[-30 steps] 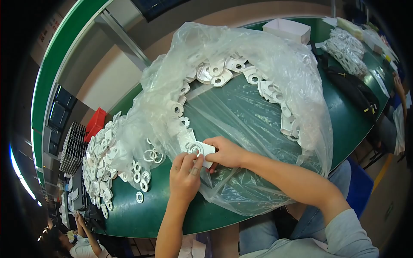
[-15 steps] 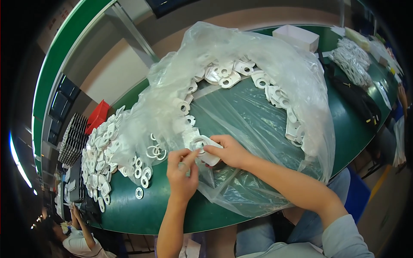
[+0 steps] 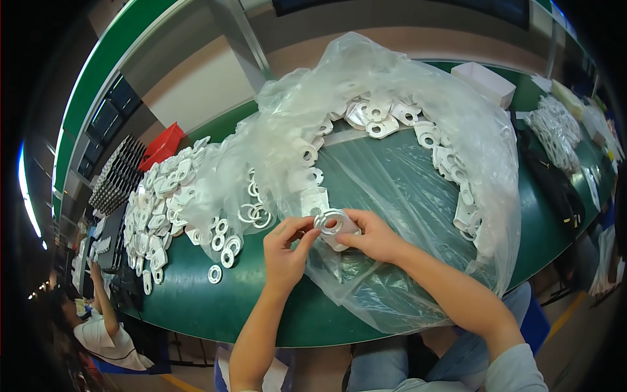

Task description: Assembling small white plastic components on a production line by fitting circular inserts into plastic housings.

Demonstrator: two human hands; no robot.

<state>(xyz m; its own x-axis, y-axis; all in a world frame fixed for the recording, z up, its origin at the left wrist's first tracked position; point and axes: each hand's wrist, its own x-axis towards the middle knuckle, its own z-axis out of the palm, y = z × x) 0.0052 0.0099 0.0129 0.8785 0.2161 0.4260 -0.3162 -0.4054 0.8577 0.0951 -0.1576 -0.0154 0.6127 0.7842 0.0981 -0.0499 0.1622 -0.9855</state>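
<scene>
Underneath, a green table (image 3: 196,307) spreads below the fingers, with a crumpled clear plastic sheet (image 3: 477,117) beyond and to the right of them and a pile of white parts (image 3: 163,202) well to their left. Closer in, the right hand (image 3: 375,238) holds a flat white plate (image 3: 349,228) between thumb and fingers, while the left hand (image 3: 287,248) has thumb and finger nearly together at its left edge, whether pinching a separate piece I cannot tell. Smallest, a loose white ring (image 3: 215,274) lies left of the left fingers.
</scene>
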